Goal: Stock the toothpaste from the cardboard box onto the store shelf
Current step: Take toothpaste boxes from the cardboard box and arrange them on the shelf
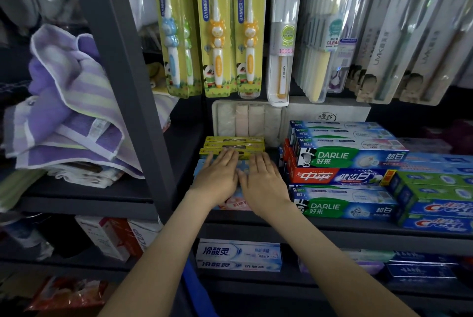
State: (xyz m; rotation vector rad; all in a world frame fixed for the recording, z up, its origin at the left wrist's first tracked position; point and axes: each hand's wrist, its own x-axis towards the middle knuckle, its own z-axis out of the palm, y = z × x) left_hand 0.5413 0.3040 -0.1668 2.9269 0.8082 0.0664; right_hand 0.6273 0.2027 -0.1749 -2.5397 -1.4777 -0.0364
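While both of your hands lie on the stock, neither grip is closed on anything. Your left hand and right hand rest side by side, palms down. The fingers are straight and close together, pressing flat on top of a low stack of pale blue and pink toothpaste boxes. That stack sits at the left end of the shelf, just beside the dark upright post. Your left fingers reach as far as the yellow boxes stacked directly behind; you cannot tell whether they touch them.

To your right on the same shelf, the green-and-blue Darlie boxes lie lengthwise in a taller stack, with a red box between its layers. The Crest boxes are piled just beyond them. At the back, a white windowed pack holds a row of rolled pale cloths.

Above the shelf hang blister packs. The yellow-card packs each hold children's toothbrushes with animal-shaped handles. The clear packs further right hold plain toothbrushes.

In the bay left of the post, purple striped towels are heaped loosely. On the level below your hands lie two white-and-blue lower boxes, one on the other.
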